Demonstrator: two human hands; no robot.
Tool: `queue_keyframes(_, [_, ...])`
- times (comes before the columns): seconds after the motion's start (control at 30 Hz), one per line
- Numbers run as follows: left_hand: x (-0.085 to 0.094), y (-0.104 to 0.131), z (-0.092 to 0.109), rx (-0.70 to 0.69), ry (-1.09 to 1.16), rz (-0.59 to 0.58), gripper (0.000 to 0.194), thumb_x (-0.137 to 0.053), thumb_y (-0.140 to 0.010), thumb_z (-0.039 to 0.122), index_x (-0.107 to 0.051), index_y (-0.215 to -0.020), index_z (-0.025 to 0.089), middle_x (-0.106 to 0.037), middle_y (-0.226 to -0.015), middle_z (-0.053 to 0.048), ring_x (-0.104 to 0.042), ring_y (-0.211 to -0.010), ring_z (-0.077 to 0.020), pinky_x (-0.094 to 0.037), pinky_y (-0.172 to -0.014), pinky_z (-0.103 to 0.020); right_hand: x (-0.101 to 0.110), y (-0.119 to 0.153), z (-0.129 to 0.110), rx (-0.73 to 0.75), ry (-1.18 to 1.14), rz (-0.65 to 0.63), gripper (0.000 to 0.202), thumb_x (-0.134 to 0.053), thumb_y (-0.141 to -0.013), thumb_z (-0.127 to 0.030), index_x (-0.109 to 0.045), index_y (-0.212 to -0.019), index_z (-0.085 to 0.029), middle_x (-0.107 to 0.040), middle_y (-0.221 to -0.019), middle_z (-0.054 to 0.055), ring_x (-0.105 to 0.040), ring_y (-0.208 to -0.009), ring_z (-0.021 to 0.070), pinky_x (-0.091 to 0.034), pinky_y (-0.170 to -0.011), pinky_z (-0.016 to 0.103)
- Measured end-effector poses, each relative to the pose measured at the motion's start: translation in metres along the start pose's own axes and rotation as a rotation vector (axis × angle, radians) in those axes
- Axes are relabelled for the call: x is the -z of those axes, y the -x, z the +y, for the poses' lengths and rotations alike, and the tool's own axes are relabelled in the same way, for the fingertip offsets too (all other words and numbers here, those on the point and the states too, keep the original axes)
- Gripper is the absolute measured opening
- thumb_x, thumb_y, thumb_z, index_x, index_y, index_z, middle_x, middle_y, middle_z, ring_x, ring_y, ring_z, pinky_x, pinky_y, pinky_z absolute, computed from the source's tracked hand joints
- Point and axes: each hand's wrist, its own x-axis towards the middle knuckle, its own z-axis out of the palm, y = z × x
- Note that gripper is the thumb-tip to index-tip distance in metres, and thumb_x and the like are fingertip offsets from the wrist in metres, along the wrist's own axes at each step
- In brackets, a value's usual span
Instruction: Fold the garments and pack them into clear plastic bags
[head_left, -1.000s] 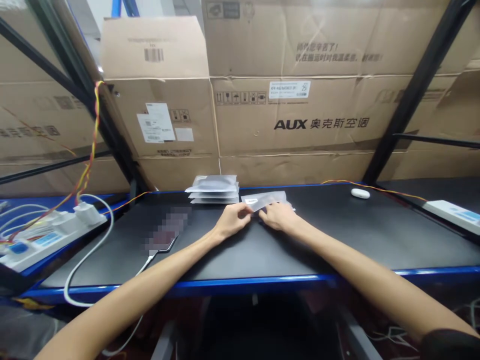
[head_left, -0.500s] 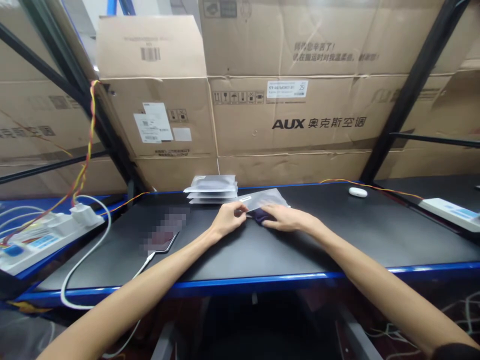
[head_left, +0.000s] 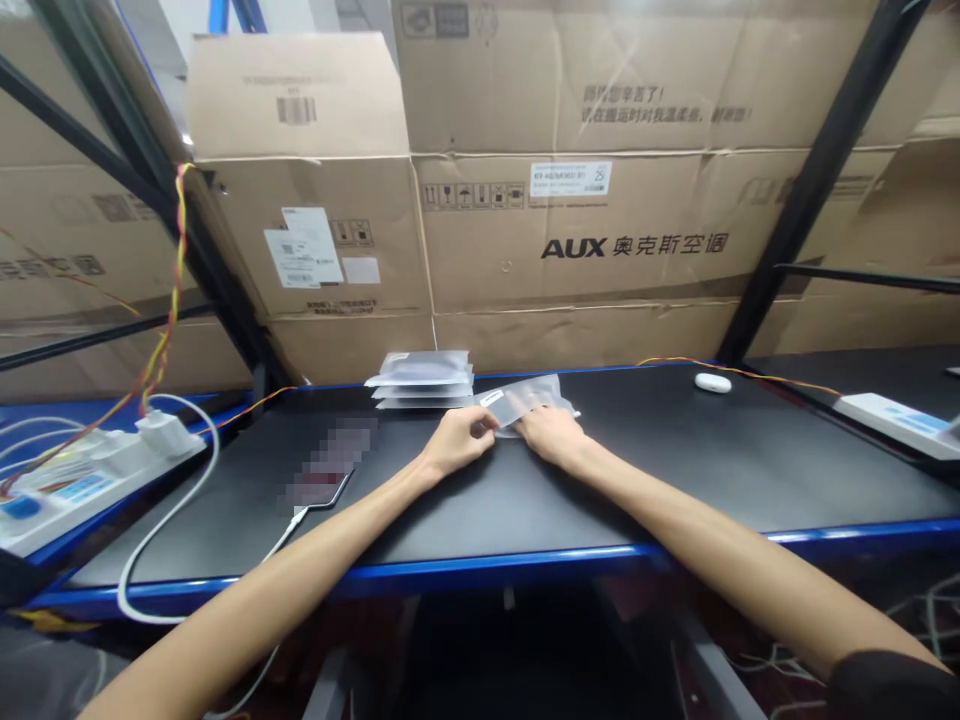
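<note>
A clear, frosted plastic bag (head_left: pixel 541 388) with a small white label lies on the black-topped table, between my two hands. My left hand (head_left: pixel 459 436) pinches the bag's near left edge between thumb and finger. The fingers of my right hand (head_left: pixel 551 430) reach into the bag's opening, stretched out and showing faintly through the film. What lies under those fingertips is hidden. Just behind my left hand sits a stack of several similar flat bags (head_left: pixel 424 378), with something dark inside the top one.
A phone (head_left: pixel 326 480), partly pixelated, lies on the left with a white cable (head_left: pixel 214 440) looping over the table edge. Power strips (head_left: pixel 97 480) stand at both sides. A white earbud case (head_left: pixel 712 383) rests at the back right. Large cardboard boxes (head_left: pixel 487 260) wall off the back.
My right hand has gone from lying over dark purple fabric at the bag's mouth to having its fingers inside the bag. The fabric is out of sight; my left hand keeps its pinch.
</note>
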Motion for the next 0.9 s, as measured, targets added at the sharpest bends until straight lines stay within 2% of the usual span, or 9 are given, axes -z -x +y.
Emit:
queue_keyframes(0.1, [0.002, 0.0, 0.0, 0.006, -0.013, 0.019, 0.016, -0.058, -0.072, 0.011, -0.069, -0.082, 0.017, -0.072, -0.083, -0.002, -0.068, -0.077, -0.0162, -0.058, -0.076, -0.028, -0.001, 0.008, 0.002, 0.034, 0.009, 0.022, 0.048, -0.034, -0.103, -0.035, -0.046, -0.144, -0.015, -0.062, -0.132, 0.02, -0.062, -0.114, 0.0333, -0.051, -0.09, 0.044])
queue_keyframes(0.2, [0.003, 0.001, 0.001, -0.02, -0.02, 0.007, 0.016, -0.057, -0.072, 0.01, -0.068, -0.082, 0.017, -0.071, -0.082, -0.001, -0.068, -0.078, -0.0157, -0.057, -0.076, -0.027, -0.002, 0.012, 0.003, 0.042, 0.028, 0.03, 0.05, -0.034, -0.1, -0.018, -0.04, -0.149, -0.018, -0.061, -0.134, 0.018, -0.062, -0.115, 0.0309, -0.051, -0.091, 0.042])
queue_keyframes(0.33, [0.004, 0.001, 0.001, -0.078, -0.041, -0.025, 0.016, -0.056, -0.072, 0.009, -0.067, -0.081, 0.018, -0.071, -0.084, -0.002, -0.067, -0.078, -0.016, -0.056, -0.077, -0.028, 0.0, 0.007, -0.001, -0.013, 0.05, 0.026, 0.052, -0.033, -0.094, -0.007, -0.052, -0.141, -0.018, -0.065, -0.128, 0.018, -0.067, -0.106, 0.0327, -0.055, -0.083, 0.042])
queue_keyframes(0.47, [0.005, 0.0, -0.002, -0.076, -0.061, 0.001, 0.015, -0.056, -0.072, 0.009, -0.065, -0.079, 0.018, -0.07, -0.082, -0.001, -0.066, -0.077, -0.0157, -0.055, -0.076, -0.028, -0.002, 0.007, -0.001, 0.016, 0.051, 0.057, 0.053, -0.034, -0.095, -0.009, -0.045, -0.147, -0.019, -0.054, -0.143, 0.018, -0.067, -0.11, 0.0312, -0.056, -0.085, 0.043])
queue_keyframes(0.57, [0.008, 0.0, -0.008, -0.065, -0.13, 0.038, 0.014, -0.057, -0.071, 0.009, -0.063, -0.078, 0.019, -0.068, -0.08, 0.0, -0.064, -0.074, -0.0154, -0.053, -0.074, -0.027, -0.007, 0.017, 0.01, 0.194, -0.003, 0.156, 0.051, -0.041, -0.097, -0.015, -0.043, -0.148, -0.02, -0.046, -0.151, 0.013, -0.054, -0.129, 0.0303, -0.054, -0.094, 0.043])
queue_keyframes(0.63, [0.012, -0.001, -0.012, -0.058, -0.198, 0.042, 0.013, -0.057, -0.072, 0.008, -0.062, -0.077, 0.019, -0.067, -0.077, 0.0, -0.063, -0.073, -0.0154, -0.052, -0.073, -0.026, -0.01, 0.028, 0.023, 0.42, -0.121, 0.243, 0.043, -0.046, -0.097, -0.021, -0.054, -0.139, -0.018, -0.054, -0.145, 0.012, -0.05, -0.134, 0.0289, -0.052, -0.099, 0.043])
queue_keyframes(0.7, [0.016, -0.001, -0.017, -0.048, -0.276, 0.025, 0.013, -0.056, -0.073, 0.009, -0.062, -0.078, 0.019, -0.066, -0.077, 0.0, -0.063, -0.072, -0.0162, -0.052, -0.072, -0.027, -0.011, 0.037, 0.037, 0.587, -0.302, 0.301, 0.033, -0.049, -0.096, -0.023, -0.067, -0.124, -0.022, -0.066, -0.132, 0.007, -0.059, -0.125, 0.0237, -0.052, -0.101, 0.038])
queue_keyframes(0.8, [0.022, -0.002, -0.022, -0.051, -0.423, -0.011, 0.023, -0.054, -0.074, 0.007, -0.065, -0.089, 0.02, -0.069, -0.086, -0.002, -0.065, -0.081, -0.0195, -0.053, -0.076, -0.03, -0.009, 0.049, 0.06, 0.55, -0.523, 0.487, 0.025, -0.054, -0.093, -0.023, -0.073, -0.109, -0.024, -0.077, -0.106, 0.003, -0.073, -0.095, 0.0184, -0.058, -0.089, 0.03])
queue_keyframes(0.9, [0.023, -0.004, -0.024, -0.151, -0.544, -0.056, 0.047, -0.048, -0.074, 0.0, -0.066, -0.113, 0.021, -0.069, -0.11, -0.006, -0.065, -0.101, -0.0223, -0.054, -0.089, -0.033, -0.007, 0.052, 0.08, 0.485, -0.499, 0.564, 0.03, -0.055, -0.09, -0.019, -0.071, -0.116, -0.024, -0.077, -0.105, 0.004, -0.073, -0.094, 0.0189, -0.059, -0.087, 0.032])
